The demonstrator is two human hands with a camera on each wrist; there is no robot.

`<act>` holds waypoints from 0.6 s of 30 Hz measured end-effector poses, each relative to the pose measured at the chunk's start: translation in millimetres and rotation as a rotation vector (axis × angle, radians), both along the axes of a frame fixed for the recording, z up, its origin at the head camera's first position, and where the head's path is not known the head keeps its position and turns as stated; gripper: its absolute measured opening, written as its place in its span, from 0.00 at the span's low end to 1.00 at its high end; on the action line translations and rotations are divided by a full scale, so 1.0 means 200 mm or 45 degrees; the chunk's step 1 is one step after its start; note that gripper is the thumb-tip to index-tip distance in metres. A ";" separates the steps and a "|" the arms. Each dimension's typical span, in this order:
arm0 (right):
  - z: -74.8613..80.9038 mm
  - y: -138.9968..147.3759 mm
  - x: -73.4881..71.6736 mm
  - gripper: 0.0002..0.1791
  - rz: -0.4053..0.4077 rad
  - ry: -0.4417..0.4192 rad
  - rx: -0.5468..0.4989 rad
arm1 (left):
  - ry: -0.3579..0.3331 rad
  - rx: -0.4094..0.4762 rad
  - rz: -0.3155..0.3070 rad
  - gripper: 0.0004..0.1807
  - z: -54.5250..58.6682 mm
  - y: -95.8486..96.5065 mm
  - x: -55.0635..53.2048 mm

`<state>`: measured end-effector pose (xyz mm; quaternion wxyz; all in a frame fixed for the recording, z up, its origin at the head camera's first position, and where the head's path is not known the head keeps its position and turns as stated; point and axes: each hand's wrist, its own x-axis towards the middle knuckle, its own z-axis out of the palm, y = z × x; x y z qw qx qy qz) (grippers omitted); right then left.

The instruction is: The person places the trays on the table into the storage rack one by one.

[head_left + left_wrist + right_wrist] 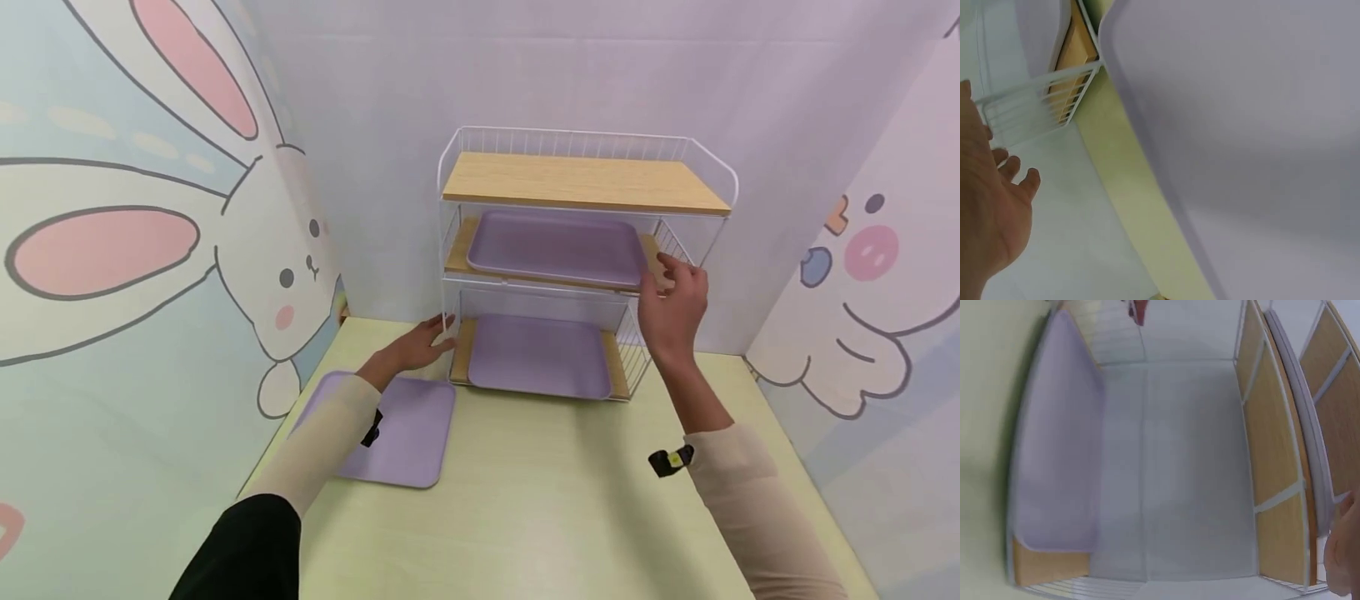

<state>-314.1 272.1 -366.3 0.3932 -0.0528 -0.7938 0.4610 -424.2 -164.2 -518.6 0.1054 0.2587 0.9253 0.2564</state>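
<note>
A white wire rack (pixel 585 133) with wooden shelves stands on the table. One purple tray (pixel 558 250) lies on its middle shelf, and a second purple tray (pixel 540 358) on the bottom shelf. My right hand (pixel 675 312) is at the right end of the middle tray, its thumb by the tray's edge and its fingers loosely bent; in the right wrist view the hand (pixel 1342 550) is partly cut off. My left hand (pixel 420 343) reaches to the rack's lower left side with fingers spread; contact is hard to tell.
A third purple tray (pixel 408 429) lies on the pale yellow table (pixel 525 500) at the left, under my left forearm. The rack's top wooden shelf (pixel 585 179) has a wire rail. Printed curtains (pixel 525 75) stand behind and at both sides.
</note>
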 end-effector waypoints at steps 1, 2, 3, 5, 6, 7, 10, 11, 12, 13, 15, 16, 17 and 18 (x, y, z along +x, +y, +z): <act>-0.03 -0.02 0.02 0.23 -0.017 0.016 -0.033 | 0.014 -0.033 -0.027 0.46 0.05 0.00 0.03; -0.07 -0.04 0.04 0.23 -0.025 0.022 -0.063 | 0.037 -0.071 -0.038 0.46 0.09 0.00 0.04; -0.12 -0.06 0.06 0.24 -0.026 0.022 -0.084 | 0.062 -0.114 -0.053 0.46 0.12 0.00 0.05; -0.21 -0.10 0.11 0.25 0.001 -0.017 -0.131 | 0.133 -0.219 -0.088 0.45 0.17 0.00 0.06; -0.26 -0.13 0.13 0.25 0.022 -0.049 -0.148 | 0.166 -0.255 -0.109 0.44 0.18 0.00 0.06; -0.32 -0.15 0.16 0.26 0.052 -0.092 -0.164 | 0.196 -0.289 -0.132 0.44 0.19 -0.01 0.05; -0.51 -0.23 0.24 0.26 0.155 -0.262 -0.167 | 0.236 -0.354 -0.202 0.40 0.20 0.00 0.04; -0.57 -0.26 0.26 0.26 0.190 -0.321 -0.159 | 0.239 -0.365 -0.225 0.39 0.21 0.01 0.04; -0.64 -0.30 0.28 0.26 0.226 -0.382 -0.145 | 0.242 -0.381 -0.246 0.38 0.20 0.01 0.04; -0.70 -0.33 0.31 0.27 0.266 -0.444 -0.123 | 0.243 -0.397 -0.265 0.38 0.20 0.01 0.03; -0.82 -0.41 0.35 0.28 0.347 -0.548 -0.069 | 0.235 -0.427 -0.295 0.37 0.20 0.02 0.03; -0.87 -0.45 0.37 0.29 0.388 -0.588 -0.042 | 0.225 -0.436 -0.305 0.37 0.20 0.03 0.03; -0.93 -0.49 0.39 0.30 0.431 -0.633 -0.008 | 0.217 -0.445 -0.317 0.37 0.20 0.03 0.03; -0.97 -0.53 0.41 0.31 0.475 -0.670 0.027 | 0.208 -0.455 -0.325 0.37 0.20 0.04 0.03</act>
